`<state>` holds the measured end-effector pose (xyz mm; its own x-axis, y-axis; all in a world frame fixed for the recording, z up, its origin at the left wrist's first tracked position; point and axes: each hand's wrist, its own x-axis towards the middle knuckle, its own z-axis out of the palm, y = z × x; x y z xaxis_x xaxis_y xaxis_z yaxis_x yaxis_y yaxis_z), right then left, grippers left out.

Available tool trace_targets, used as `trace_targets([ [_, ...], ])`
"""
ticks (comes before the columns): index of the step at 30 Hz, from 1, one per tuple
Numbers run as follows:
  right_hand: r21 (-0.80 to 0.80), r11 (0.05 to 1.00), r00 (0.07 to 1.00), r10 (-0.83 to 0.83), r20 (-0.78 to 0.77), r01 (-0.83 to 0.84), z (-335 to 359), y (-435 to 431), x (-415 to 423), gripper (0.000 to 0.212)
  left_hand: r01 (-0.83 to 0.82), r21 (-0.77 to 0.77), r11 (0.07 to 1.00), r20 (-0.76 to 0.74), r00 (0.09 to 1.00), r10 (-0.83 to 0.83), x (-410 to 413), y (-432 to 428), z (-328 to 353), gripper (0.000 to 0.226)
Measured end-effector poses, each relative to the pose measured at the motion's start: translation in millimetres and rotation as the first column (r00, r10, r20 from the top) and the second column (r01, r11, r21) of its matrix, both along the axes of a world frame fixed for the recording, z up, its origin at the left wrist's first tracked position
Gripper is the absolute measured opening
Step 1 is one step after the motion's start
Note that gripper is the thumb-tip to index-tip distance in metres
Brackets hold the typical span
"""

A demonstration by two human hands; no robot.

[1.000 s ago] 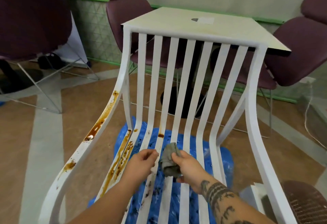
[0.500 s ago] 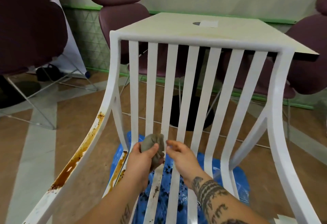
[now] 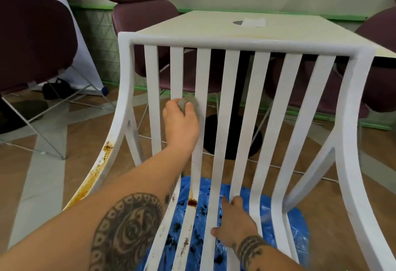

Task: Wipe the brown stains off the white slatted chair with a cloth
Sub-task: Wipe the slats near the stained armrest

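Note:
The white slatted chair (image 3: 235, 41) fills the view, its back standing in front of me. Brown stains (image 3: 94, 176) run down its left side rail, and a dark brown blot (image 3: 192, 202) sits low on one seat slat. My left hand (image 3: 181, 125) grips a small grey cloth (image 3: 187, 101) and holds it against two slats halfway up the back. My right hand (image 3: 234, 223) rests lower down on the seat slats, fingers curled loosely around one slat.
A blue plastic sheet (image 3: 285, 225) speckled with dark bits lies on the floor under the chair. A pale square table (image 3: 267, 33) stands right behind the chair back, with maroon chairs (image 3: 139, 13) around it. Wire chair legs (image 3: 42, 138) stand at left.
The cloth passed from my right hand to my left, which has risen with it up the back slats. My right hand dropped onto the seat slats. The view moved closer to the chair.

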<state>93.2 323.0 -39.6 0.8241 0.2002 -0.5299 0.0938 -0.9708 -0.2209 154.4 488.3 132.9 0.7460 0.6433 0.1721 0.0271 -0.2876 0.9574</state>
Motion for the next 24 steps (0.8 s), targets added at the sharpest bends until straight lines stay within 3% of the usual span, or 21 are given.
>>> trace_targets([
  [3,-0.069,0.997,0.998,0.036,-0.042,-0.039,5,5,7,0.113,-0.075,0.169,0.983,0.083,0.995,0.062,-4,-6,-10,0.017],
  [5,-0.101,0.992,0.996,0.066,-0.053,-0.071,5,6,8,0.113,-0.062,0.217,0.974,0.072,0.996,0.047,-6,-5,-14,0.025],
  [8,-0.148,0.984,0.995,0.093,-0.046,-0.099,6,9,8,0.112,-0.026,0.314,0.949,-0.072,0.996,0.051,-1,0,-9,0.04],
  [12,-0.18,0.978,0.993,0.101,-0.055,-0.109,7,14,9,0.111,0.077,0.422,0.903,-0.185,0.983,0.003,-3,10,-18,0.026],
  [16,-0.137,0.988,0.997,0.071,-0.015,-0.073,5,12,6,0.107,0.308,0.433,0.847,-0.516,0.855,-0.047,-28,21,-60,0.028],
  [18,-0.088,0.994,0.998,0.06,-0.006,-0.06,5,11,6,0.105,0.252,0.409,0.877,-0.447,0.893,-0.048,-36,19,-65,0.027],
  [21,-0.062,0.997,0.999,0.048,0.007,-0.048,3,8,5,0.104,0.073,0.322,0.944,-0.18,0.984,-0.015,-31,12,-49,0.027],
  [24,-0.096,0.993,0.997,0.074,0.0,-0.073,1,10,6,0.107,0.062,0.317,0.946,-0.148,0.989,-0.015,-17,7,-36,0.028],
])
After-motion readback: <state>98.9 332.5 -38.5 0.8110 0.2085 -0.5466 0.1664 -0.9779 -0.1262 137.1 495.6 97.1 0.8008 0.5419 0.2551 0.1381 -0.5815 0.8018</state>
